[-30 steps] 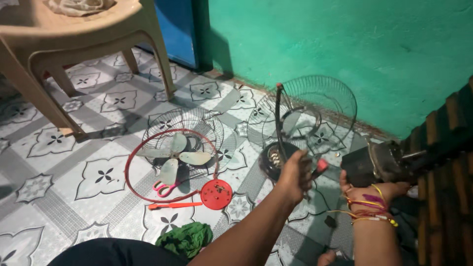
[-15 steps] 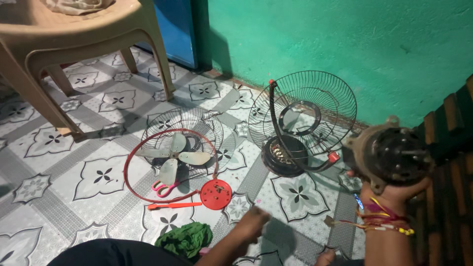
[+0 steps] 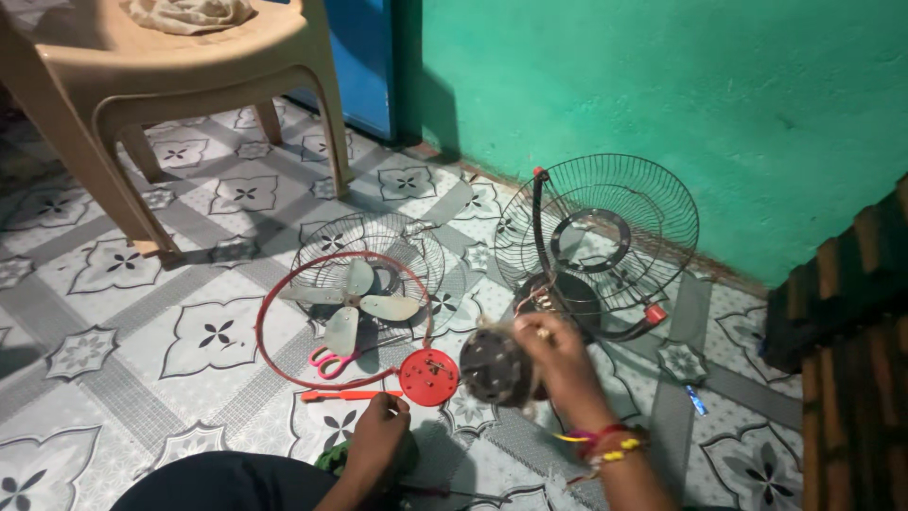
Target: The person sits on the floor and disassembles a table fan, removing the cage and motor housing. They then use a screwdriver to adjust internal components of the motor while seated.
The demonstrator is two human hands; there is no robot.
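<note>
A seated person's left hand (image 3: 375, 443) presses down on green cloth (image 3: 331, 459), fingers curled over it; the right hand (image 3: 560, 362), at two o'clock from it, fingers clamped on a fan motor (image 3: 494, 367), lifts it clear of the tiled floor (image 3: 142, 312). Beyond lie the red disc (image 3: 428, 377), fan blades (image 3: 355, 301) and upright rear grille (image 3: 598, 238).

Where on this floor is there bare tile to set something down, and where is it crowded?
Bare tile lies at lower left, between the plastic chair legs and the red ring, and at right between the rear fan guard and the brick stack. It is crowded around the fan blade, red cap, left hand and right hand holding the fan motor.
</note>
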